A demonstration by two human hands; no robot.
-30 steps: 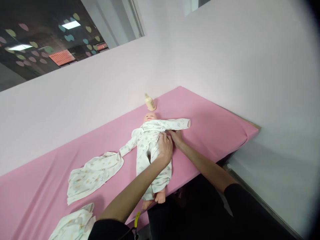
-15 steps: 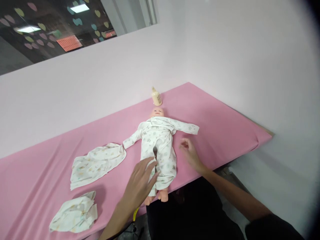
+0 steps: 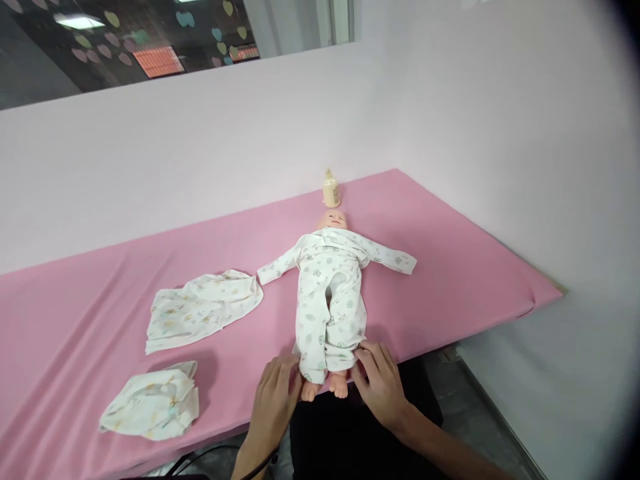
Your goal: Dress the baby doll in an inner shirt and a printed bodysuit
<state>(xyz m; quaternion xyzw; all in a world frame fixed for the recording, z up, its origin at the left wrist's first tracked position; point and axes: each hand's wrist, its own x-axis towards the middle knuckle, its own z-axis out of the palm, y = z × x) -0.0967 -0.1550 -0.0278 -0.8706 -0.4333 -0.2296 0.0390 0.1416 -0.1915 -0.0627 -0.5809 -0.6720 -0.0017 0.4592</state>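
Note:
A baby doll (image 3: 336, 219) lies on its back, head toward the wall, in a white printed top (image 3: 334, 244) with its sleeves spread out. White printed trousers (image 3: 313, 320) cover its legs, with an opening between them; the bare feet (image 3: 339, 385) stick out at the bed's front edge. My left hand (image 3: 275, 397) is closed at the left trouser cuff, fingers bent against the cloth. On the other side, my right hand (image 3: 383, 387) pinches the right cuff between thumb and fingers. The exact contact at the fingertips is partly hidden.
A cream pump bottle (image 3: 331, 191) stands behind the doll's head. Left of the doll lie a flat printed cloth garment (image 3: 205, 310) and a bunched printed cloth (image 3: 155, 401). The pink-covered bed (image 3: 450, 267) meets white walls (image 3: 250, 140) behind and at right.
Both hands have come down to the trouser cuffs: the left from above the doll's leg, the right from beside its hip. The trouser legs lie straighter. The view has shifted slightly.

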